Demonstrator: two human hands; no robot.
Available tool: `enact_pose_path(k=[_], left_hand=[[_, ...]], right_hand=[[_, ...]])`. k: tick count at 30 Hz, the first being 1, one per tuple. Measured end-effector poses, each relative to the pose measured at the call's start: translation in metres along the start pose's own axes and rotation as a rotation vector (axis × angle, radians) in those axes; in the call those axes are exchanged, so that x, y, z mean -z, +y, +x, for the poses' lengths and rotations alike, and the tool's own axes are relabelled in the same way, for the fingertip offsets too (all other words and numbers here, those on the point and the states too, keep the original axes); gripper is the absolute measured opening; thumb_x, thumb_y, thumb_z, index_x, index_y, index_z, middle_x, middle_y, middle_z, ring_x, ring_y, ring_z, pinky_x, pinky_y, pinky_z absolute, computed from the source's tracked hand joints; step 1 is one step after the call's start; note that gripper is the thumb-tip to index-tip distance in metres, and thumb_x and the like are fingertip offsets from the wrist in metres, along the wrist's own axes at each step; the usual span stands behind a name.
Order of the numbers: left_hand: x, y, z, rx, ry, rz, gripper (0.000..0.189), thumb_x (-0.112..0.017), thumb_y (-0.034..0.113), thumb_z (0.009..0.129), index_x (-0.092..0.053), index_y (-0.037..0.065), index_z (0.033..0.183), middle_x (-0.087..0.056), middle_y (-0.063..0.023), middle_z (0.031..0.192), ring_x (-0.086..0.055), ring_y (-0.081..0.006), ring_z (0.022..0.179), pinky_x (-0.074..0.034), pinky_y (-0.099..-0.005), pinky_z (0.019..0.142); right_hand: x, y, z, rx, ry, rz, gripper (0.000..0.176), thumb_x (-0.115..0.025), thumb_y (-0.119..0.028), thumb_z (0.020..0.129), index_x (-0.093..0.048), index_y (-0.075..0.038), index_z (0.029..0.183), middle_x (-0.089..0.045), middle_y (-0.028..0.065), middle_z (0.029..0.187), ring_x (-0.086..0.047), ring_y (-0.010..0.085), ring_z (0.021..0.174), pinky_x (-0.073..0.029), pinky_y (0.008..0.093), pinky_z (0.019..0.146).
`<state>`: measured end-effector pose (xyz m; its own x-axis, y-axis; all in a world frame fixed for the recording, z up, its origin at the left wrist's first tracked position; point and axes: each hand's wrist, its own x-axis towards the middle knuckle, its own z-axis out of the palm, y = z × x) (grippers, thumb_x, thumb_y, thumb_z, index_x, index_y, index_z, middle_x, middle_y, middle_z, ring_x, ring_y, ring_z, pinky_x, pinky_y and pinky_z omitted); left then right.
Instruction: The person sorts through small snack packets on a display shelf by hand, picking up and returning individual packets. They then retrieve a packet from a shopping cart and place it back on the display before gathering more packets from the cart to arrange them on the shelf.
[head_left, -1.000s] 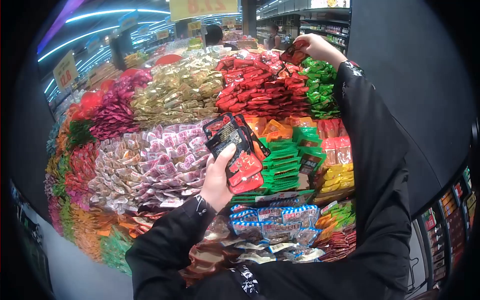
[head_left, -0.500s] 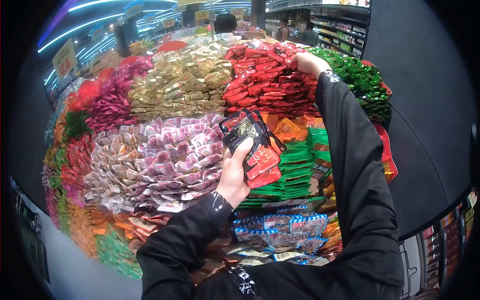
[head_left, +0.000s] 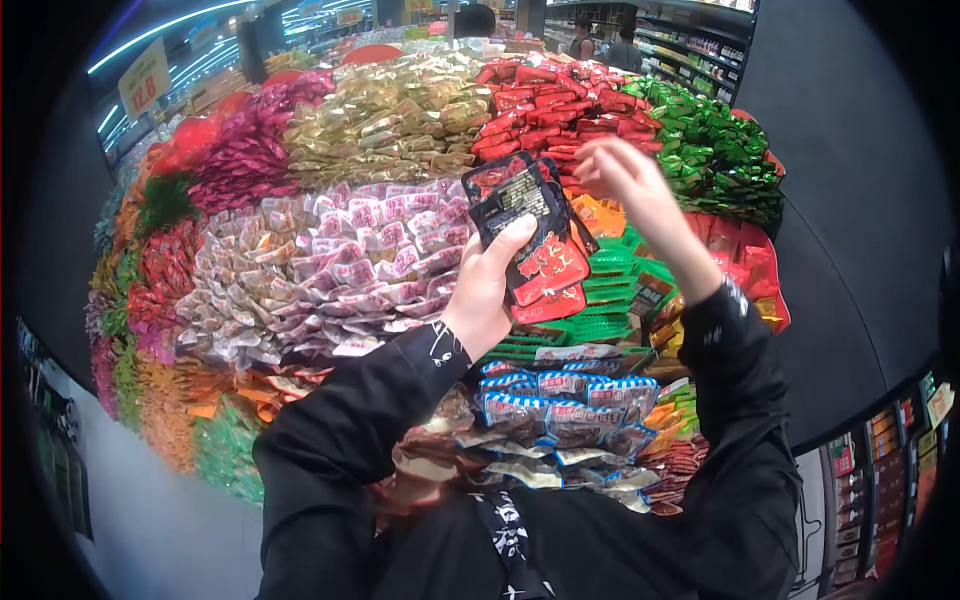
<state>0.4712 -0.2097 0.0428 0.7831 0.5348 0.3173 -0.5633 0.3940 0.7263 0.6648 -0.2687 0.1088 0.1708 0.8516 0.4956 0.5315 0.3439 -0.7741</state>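
Observation:
My left hand (head_left: pixel 490 290) is closed round a few flat black-and-red snack packets (head_left: pixel 530 230), fanned out with the thumb across the front one. To the right of them my right hand (head_left: pixel 630 190) is in the air, blurred, with its fingers bent and apart; nothing shows in it. Behind that hand lies a heap of red foil-wrapped packets (head_left: pixel 545 105). Below the held packets are stacked green packets (head_left: pixel 607 285) and a few orange packets (head_left: pixel 600 215). Pale pink-and-white wrapped snacks (head_left: pixel 370 240) spread out to the left of my left hand.
Gold packets (head_left: pixel 390 120) and green foil packets (head_left: pixel 715 150) flank the red heap. Blue-and-white bags (head_left: pixel 570 405) lie close to my body. A dark panel (head_left: pixel 840 200) stands at the right, a price sign (head_left: pixel 146 80) at the far left. People are in the background.
My right hand has drawn back from the red packets toward the held packets. My left hand keeps its hold and appears slightly higher and farther right as the view shifts.

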Motion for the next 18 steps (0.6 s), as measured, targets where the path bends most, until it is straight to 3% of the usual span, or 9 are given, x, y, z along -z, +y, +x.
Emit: enact_pose_path(k=[2,4,6,8,10,14,16,18], left_hand=[[0.001,0.002,-0.011,0.022,-0.023,-0.001,0.036,-0.051,0.028,0.091,-0.051,0.004,0.117,-0.063,-0.0077,0.103,-0.064,-0.0163,0.089,-0.053,-0.0317,0.078],[-0.002,0.004,-0.023,0.007,-0.037,0.022,0.034,-0.052,0.027,0.09,-0.051,0.005,0.117,-0.063,-0.0072,0.104,-0.064,-0.0163,0.089,-0.054,-0.0327,0.078],[-0.003,0.0,-0.029,0.021,-0.023,0.004,0.034,-0.052,0.026,0.09,-0.051,0.005,0.117,-0.062,-0.0069,0.104,-0.063,-0.0163,0.089,-0.053,-0.0329,0.079],[-0.005,-0.004,-0.032,-0.004,-0.023,-0.015,0.031,-0.053,0.024,0.091,-0.052,0.006,0.116,-0.062,-0.0061,0.103,-0.063,-0.0162,0.09,-0.053,-0.0333,0.08],[-0.009,-0.005,-0.034,-0.049,0.007,0.007,0.028,-0.054,0.021,0.09,-0.052,0.006,0.114,-0.062,-0.0057,0.103,-0.062,-0.016,0.09,-0.052,-0.033,0.08],[-0.013,-0.007,-0.037,-0.111,0.112,-0.078,0.023,-0.061,0.015,0.087,-0.056,0.005,0.106,-0.063,-0.0042,0.096,-0.062,-0.0136,0.085,-0.052,-0.0298,0.075],[-0.015,-0.009,-0.037,-0.142,0.232,-0.134,0.021,-0.063,0.015,0.086,-0.057,0.006,0.104,-0.063,-0.0034,0.095,-0.062,-0.0129,0.084,-0.051,-0.0293,0.073],[-0.011,-0.011,-0.037,-0.114,0.241,-0.174,0.023,-0.065,0.014,0.085,-0.057,0.006,0.104,-0.063,-0.0032,0.095,-0.062,-0.0131,0.083,-0.051,-0.0291,0.073]], right_hand=[[-0.036,-0.024,-0.054,-0.08,-0.025,-0.011,0.041,-0.039,-0.033,0.096,-0.047,-0.005,0.125,-0.052,0.0103,0.122,-0.049,0.0163,0.112,-0.044,0.0315,0.088],[-0.061,-0.03,-0.086,-0.253,-0.029,0.46,0.049,-0.035,-0.037,0.097,-0.038,-0.005,0.134,-0.044,0.0113,0.131,-0.041,0.0168,0.121,-0.039,0.0323,0.094],[-0.068,-0.033,-0.095,-0.316,0.024,0.515,0.049,-0.036,-0.035,0.097,-0.036,-0.003,0.135,-0.044,0.011,0.132,-0.042,0.016,0.121,-0.036,0.0289,0.097],[-0.073,-0.025,-0.091,-0.068,0.207,0.186,0.046,-0.037,-0.033,0.097,-0.039,-0.003,0.133,-0.047,0.0106,0.128,-0.045,0.0151,0.115,-0.035,0.026,0.096],[-0.072,-0.034,-0.088,0.028,0.32,0.113,0.037,-0.044,-0.03,0.095,-0.05,0.001,0.115,-0.056,0.0078,0.107,-0.05,0.015,0.097,-0.04,0.0283,0.086],[-0.085,-0.052,-0.102,0.091,0.248,-0.368,0.043,-0.069,-0.03,0.078,-0.052,0.0,0.102,-0.056,0.0081,0.091,-0.052,0.0174,0.084,-0.043,0.0302,0.078],[-0.091,-0.042,-0.098,0.048,0.266,-0.359,0.044,-0.072,-0.029,0.075,-0.052,0.0,0.101,-0.057,0.0097,0.091,-0.054,0.0157,0.083,-0.044,0.0284,0.076],[-0.092,-0.03,-0.091,-0.039,0.161,-0.084,0.04,-0.071,-0.026,0.077,-0.052,0.0,0.101,-0.059,0.0096,0.089,-0.055,0.0129,0.081,-0.045,0.0265,0.074]])
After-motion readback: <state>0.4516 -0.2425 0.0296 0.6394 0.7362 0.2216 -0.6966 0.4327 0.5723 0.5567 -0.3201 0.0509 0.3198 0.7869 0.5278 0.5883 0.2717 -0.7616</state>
